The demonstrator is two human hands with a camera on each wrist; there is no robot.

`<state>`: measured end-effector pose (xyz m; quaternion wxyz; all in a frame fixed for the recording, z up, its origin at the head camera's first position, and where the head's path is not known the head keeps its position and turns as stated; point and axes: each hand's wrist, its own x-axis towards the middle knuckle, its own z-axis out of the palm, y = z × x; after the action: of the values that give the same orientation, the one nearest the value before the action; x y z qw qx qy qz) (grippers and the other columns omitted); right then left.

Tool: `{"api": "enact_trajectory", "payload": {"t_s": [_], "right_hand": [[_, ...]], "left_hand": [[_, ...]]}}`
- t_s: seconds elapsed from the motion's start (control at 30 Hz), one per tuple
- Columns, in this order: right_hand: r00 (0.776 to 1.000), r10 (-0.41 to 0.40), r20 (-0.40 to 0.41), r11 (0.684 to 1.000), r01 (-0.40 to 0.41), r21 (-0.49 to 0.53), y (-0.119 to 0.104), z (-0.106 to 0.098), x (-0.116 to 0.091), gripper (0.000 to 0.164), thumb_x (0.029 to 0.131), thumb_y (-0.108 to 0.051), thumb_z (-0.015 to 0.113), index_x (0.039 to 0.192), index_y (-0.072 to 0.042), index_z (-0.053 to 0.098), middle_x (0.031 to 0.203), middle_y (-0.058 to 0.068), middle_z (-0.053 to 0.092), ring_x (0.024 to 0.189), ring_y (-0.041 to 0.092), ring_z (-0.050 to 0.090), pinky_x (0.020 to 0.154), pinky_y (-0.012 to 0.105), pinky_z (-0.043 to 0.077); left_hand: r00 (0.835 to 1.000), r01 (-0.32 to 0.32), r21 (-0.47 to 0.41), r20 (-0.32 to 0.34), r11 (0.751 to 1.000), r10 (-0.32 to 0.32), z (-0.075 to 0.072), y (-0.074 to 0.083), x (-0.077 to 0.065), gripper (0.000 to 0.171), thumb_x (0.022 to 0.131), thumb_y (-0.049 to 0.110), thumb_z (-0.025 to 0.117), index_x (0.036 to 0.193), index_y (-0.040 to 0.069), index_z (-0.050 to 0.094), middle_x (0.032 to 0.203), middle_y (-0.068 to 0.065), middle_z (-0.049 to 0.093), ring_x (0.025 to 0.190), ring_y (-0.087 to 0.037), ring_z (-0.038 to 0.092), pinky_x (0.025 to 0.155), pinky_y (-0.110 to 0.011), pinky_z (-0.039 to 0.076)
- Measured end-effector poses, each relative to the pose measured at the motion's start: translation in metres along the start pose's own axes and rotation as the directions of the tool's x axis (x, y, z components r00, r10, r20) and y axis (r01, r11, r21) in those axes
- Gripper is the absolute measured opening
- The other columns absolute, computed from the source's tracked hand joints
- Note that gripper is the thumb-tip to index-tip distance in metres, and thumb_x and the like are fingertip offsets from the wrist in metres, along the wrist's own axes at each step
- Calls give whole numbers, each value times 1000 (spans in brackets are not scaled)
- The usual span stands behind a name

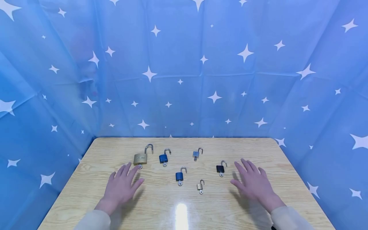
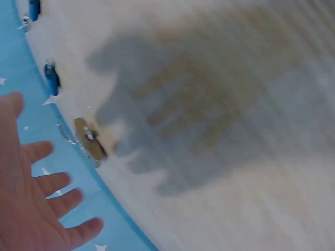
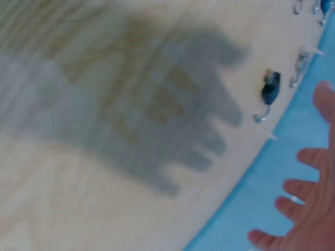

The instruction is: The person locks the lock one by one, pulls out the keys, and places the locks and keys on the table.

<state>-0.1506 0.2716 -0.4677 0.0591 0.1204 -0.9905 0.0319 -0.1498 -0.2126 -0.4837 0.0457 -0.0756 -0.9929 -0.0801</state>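
Observation:
Both hands hover over the table with fingers spread and hold nothing. My left hand (image 1: 120, 187) is nearest to a large brass padlock (image 1: 140, 158), its fingertips just in front of it. Beside that lies a blue padlock (image 1: 163, 158), with a second blue padlock (image 1: 179, 176) closer to me. My right hand (image 1: 254, 183) is to the right of a black padlock (image 1: 220, 169). A small grey-blue padlock (image 1: 195, 154) lies farther back, and a small brass padlock (image 1: 199, 187) lies nearest me. Each shackle is raised and unlatched; keys stick out of most bodies.
The padlocks lie apart on a light wood-grain table (image 1: 161, 204) with rounded far corners. A blue curtain (image 1: 178, 92) with white stars hangs behind the table and along both sides. Shadows of the hands fall on the tabletop, and a bright glare spot shows near the front.

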Motion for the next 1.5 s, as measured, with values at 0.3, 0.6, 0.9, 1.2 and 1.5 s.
{"api": "enact_trajectory", "payload": {"t_s": [0.3,0.6,0.9,1.2,1.5], "right_hand": [[988,-130,-80,991,130,-14,-38,-7,25,30,87,-34,71,105,-10,66,97,5,66,92,26,63,81,50,49],[978,-206,3,976,206,73,-101,4,46,19,89,-32,69,82,-16,60,80,-5,61,78,16,58,86,44,50],[942,-333,31,942,331,61,-153,13,55,20,90,-36,66,80,-20,58,72,-10,56,66,8,51,66,27,42],[934,-351,68,935,347,72,-179,18,58,19,91,-38,64,84,-21,59,73,-10,57,64,8,49,64,26,37],[935,-344,89,938,339,72,-182,21,58,19,90,-40,64,90,-21,63,77,-10,63,71,10,57,67,26,40]], "left_hand": [[993,89,-75,91,993,-82,-15,5,28,46,98,38,53,130,5,58,119,-21,65,98,-39,65,73,-53,53],[953,263,-122,191,957,-237,-16,-4,58,49,98,34,49,130,-3,54,113,-23,64,71,-24,58,53,-38,46],[904,388,-130,245,912,-350,8,-7,79,66,99,50,43,124,-10,49,107,-27,58,84,-36,61,61,-44,48],[878,450,-162,261,878,-402,21,-1,88,75,97,55,42,128,-14,43,117,-33,55,102,-48,59,76,-53,51],[850,481,-246,367,841,-378,16,-1,88,78,96,53,44,127,-18,39,101,-30,57,75,-31,57,56,-36,43]]}}
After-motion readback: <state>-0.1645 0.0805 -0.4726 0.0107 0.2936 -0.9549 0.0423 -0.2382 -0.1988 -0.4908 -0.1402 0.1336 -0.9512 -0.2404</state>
